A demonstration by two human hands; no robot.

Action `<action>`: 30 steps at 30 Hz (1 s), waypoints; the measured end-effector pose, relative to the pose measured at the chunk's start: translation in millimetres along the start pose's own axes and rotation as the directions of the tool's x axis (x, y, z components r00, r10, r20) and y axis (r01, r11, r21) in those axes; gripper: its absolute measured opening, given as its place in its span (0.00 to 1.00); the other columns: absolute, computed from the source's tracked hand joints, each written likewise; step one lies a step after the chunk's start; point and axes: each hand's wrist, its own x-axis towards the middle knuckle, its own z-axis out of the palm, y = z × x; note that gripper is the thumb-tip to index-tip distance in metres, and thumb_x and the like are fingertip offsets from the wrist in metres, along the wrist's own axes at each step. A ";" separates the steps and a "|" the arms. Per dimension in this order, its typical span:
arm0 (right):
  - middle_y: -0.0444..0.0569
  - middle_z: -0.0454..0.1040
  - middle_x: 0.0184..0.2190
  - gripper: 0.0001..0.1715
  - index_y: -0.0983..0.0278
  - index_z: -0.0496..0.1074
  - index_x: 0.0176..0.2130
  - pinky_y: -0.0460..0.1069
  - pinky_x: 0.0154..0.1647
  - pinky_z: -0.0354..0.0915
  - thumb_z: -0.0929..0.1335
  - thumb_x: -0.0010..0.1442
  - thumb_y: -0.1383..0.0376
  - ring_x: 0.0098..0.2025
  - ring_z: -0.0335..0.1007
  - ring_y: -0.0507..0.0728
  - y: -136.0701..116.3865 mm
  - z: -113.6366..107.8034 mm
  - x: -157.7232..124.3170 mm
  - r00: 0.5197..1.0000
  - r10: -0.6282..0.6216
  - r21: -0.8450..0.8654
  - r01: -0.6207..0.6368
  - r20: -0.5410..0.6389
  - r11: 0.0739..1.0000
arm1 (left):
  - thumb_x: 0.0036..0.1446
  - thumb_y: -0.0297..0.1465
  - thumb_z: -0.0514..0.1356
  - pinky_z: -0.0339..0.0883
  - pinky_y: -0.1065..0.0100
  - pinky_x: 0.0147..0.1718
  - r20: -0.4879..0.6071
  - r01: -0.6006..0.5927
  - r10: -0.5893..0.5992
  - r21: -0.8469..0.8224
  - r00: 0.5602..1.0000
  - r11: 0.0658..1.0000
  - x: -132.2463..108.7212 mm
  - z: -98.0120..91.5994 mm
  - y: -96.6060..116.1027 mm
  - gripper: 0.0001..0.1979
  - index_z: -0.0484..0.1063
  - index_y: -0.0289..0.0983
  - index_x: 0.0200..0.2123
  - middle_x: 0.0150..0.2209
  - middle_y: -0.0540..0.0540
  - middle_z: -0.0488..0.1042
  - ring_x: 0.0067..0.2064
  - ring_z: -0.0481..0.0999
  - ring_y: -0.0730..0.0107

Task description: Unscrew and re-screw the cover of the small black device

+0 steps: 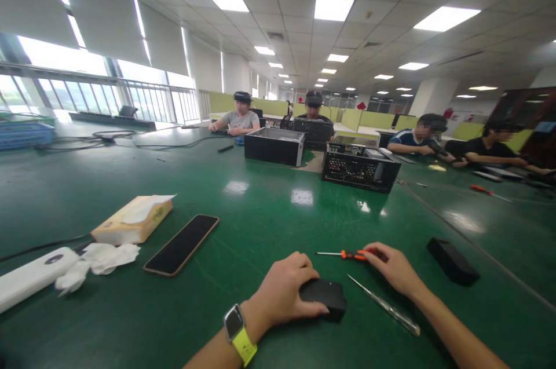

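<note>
My left hand (286,291), with a watch on a yellow-green strap (240,334) at the wrist, is closed around a small black box-shaped block (328,296) on the green table. To its right, my right hand (393,265) pinches the handle end of an orange and black screwdriver (350,254), whose thin shaft points left. Below that hand lies a metal pointed tool (384,305) with a silver handle, tip toward the upper left. Farther right rests a second black block (452,260), apart from both hands.
At left are a phone (182,244), a tissue pack (134,221), crumpled tissues (104,259) and a white device (39,276). Open computer cases (274,149) (360,169) stand across the green table (260,212). Several people sit around its far side. Another screwdriver (489,192) lies far right.
</note>
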 end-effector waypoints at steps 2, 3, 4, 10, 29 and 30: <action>0.51 0.80 0.37 0.21 0.62 0.77 0.40 0.53 0.40 0.69 0.66 0.59 0.49 0.38 0.75 0.61 3.4 3.0 -9.5 1.000 0.015 -0.009 -0.014 0.020 1.000 | 0.46 0.46 0.72 0.68 0.66 0.36 0.010 0.005 -0.005 -0.003 1.000 1.000 0.1 -0.8 0.5 0.23 0.79 0.37 0.40 0.38 0.45 0.75 0.39 0.73 0.60; 0.51 0.79 0.38 0.22 0.62 0.77 0.41 0.53 0.42 0.69 0.66 0.58 0.49 0.39 0.74 0.61 1.6 1.3 -14.1 1.000 0.020 -0.021 -0.020 0.017 1.000 | 0.46 0.46 0.72 0.68 0.66 0.36 0.010 0.005 -0.005 -0.007 1.000 1.000 0.0 -1.1 0.7 0.22 0.79 0.37 0.40 0.38 0.45 0.74 0.39 0.73 0.60; 0.52 0.79 0.38 0.22 0.62 0.76 0.41 0.53 0.42 0.68 0.67 0.58 0.49 0.40 0.73 0.61 -2.0 -2.0 -18.8 0.999 0.024 -0.045 -0.023 0.023 0.999 | 0.47 0.45 0.72 0.68 0.66 0.36 0.006 0.005 -0.005 -0.009 1.000 1.000 -0.1 -1.4 0.9 0.22 0.79 0.37 0.40 0.38 0.45 0.75 0.39 0.73 0.61; 0.45 0.74 0.30 0.12 0.61 0.73 0.34 0.48 0.32 0.60 0.73 0.52 0.57 0.32 0.68 0.57 -32.6 -28.7 -54.4 0.901 0.105 -0.196 -0.023 0.421 0.980 | 0.49 0.44 0.70 0.67 0.67 0.35 -0.002 -0.018 0.018 0.005 1.000 1.000 0.1 -2.0 1.7 0.19 0.79 0.36 0.38 0.36 0.45 0.75 0.38 0.73 0.61; 0.43 0.67 0.28 0.14 0.65 0.71 0.32 0.47 0.33 0.57 0.66 0.61 0.57 0.31 0.61 0.54 -67.1 -31.1 -61.5 0.867 -0.081 0.105 0.034 0.492 0.994 | 0.50 0.41 0.70 0.67 0.67 0.35 -0.014 -0.033 0.032 -0.005 0.999 0.999 0.4 0.2 0.6 0.17 0.78 0.35 0.38 0.36 0.45 0.75 0.38 0.73 0.62; 0.43 0.68 0.28 0.14 0.64 0.71 0.32 0.47 0.33 0.57 0.66 0.62 0.56 0.31 0.61 0.54 -65.7 -33.4 -61.4 0.877 -0.066 0.095 0.024 0.475 0.995 | 0.50 0.41 0.70 0.67 0.67 0.35 -0.017 -0.036 0.036 -0.007 0.999 0.999 0.5 0.2 0.5 0.17 0.78 0.35 0.38 0.36 0.45 0.75 0.37 0.73 0.62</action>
